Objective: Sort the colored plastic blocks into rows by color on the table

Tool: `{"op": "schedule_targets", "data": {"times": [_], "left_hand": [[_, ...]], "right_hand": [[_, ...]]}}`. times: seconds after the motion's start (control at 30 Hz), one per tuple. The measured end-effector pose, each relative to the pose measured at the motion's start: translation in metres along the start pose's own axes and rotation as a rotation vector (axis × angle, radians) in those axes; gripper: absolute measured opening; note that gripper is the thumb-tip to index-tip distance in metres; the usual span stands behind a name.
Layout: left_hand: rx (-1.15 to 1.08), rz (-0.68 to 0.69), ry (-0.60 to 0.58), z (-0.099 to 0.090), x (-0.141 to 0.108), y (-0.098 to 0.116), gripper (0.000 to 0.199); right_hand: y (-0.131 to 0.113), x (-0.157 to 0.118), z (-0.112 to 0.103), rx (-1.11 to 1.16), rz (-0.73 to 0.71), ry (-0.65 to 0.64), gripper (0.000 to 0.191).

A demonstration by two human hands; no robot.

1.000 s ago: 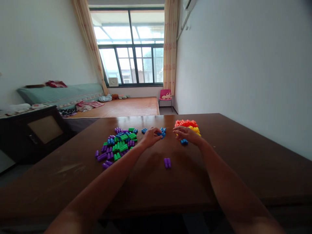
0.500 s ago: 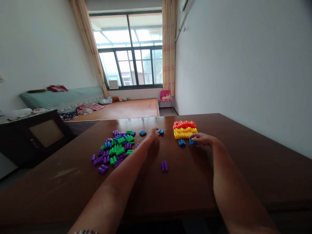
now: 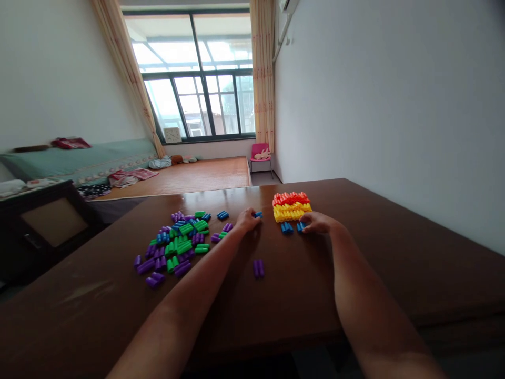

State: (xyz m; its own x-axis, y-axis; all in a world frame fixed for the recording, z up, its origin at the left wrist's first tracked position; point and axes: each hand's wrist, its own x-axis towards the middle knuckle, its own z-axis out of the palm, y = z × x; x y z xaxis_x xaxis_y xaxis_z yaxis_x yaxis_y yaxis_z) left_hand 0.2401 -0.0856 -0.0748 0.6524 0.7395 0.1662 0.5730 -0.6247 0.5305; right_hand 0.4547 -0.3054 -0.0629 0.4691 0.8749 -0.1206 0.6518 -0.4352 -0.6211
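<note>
Blue paired-tube plastic blocks (image 3: pixel 287 228) are lying in front of the yellow blocks (image 3: pixel 292 213) on the brown table (image 3: pixel 292 300) as I'm watching through the head view. The right hand (image 3: pixel 316 223) is touching the right blue block (image 3: pixel 301 227) with bent fingertips; I'm not managing to tell whether they're gripping. The left hand (image 3: pixel 248 219) is curling partly closed beside another blue block (image 3: pixel 258 215), its hold also unclear to me. Orange-red blocks (image 3: pixel 291 198) are sitting behind the yellow.

arms (image 3: pixel 189 297) outstretched, hands (image 3: pixel 317 223) apart, fingers (image 3: pixel 308 217) curled
</note>
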Motion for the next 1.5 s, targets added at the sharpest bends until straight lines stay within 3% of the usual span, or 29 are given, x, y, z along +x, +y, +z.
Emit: {"op": "schedule_targets", "data": {"times": [0.1,0.17,0.27,0.37,0.5,0.57,0.83,1.0,1.13,1.23,1.3,1.4,1.5], "left_hand": [[-0.270,-0.027,-0.080,0.012,-0.018,0.011,0.033],[-0.336,-0.004,-0.130,0.016,-0.029,0.019,0.036],[-0.090,0.078,-0.161,0.010,-0.040,0.028,0.035],[0.189,0.132,-0.166,-0.006,-0.041,0.031,0.049],[0.099,0.336,-0.291,-0.016,-0.037,0.027,0.041],[0.044,0.376,-0.355,-0.013,-0.036,0.024,0.050],[-0.043,0.367,-0.176,0.017,-0.035,0.030,0.040],[-0.017,0.388,-0.143,0.024,-0.036,0.043,0.029],[-0.007,0.389,-0.119,0.026,-0.042,0.048,0.032],[-0.018,0.407,-0.119,0.017,-0.042,0.041,0.039],[-0.012,0.376,-0.073,0.002,-0.036,0.028,0.037],[0.064,0.256,0.045,-0.031,-0.020,-0.006,0.031],[0.187,0.107,0.107,-0.063,-0.002,-0.044,0.032]], "right_hand": [[-0.004,0.003,0.006,0.020,-0.055,-0.003,0.047],[-0.006,0.006,0.010,0.041,-0.087,-0.004,0.047],[-0.005,0.009,0.015,0.055,-0.104,0.002,0.049],[0.000,0.011,0.016,0.080,-0.098,-0.007,0.052],[0.002,0.012,0.015,0.117,-0.088,-0.007,0.051],[0.001,0.010,0.013,0.124,-0.080,-0.012,0.050],[0.000,0.002,0.002,0.071,-0.025,0.012,0.048],[-0.003,0.000,0.002,0.049,0.013,0.053,0.046],[-0.002,-0.005,0.000,-0.009,0.003,0.060,0.046],[-0.004,-0.008,-0.005,-0.057,-0.046,0.084,0.044],[-0.011,-0.008,-0.009,-0.107,-0.111,0.186,0.035],[-0.032,-0.007,-0.005,-0.171,-0.227,0.349,0.028],[-0.056,-0.006,0.009,-0.201,-0.315,0.384,0.026]]}}
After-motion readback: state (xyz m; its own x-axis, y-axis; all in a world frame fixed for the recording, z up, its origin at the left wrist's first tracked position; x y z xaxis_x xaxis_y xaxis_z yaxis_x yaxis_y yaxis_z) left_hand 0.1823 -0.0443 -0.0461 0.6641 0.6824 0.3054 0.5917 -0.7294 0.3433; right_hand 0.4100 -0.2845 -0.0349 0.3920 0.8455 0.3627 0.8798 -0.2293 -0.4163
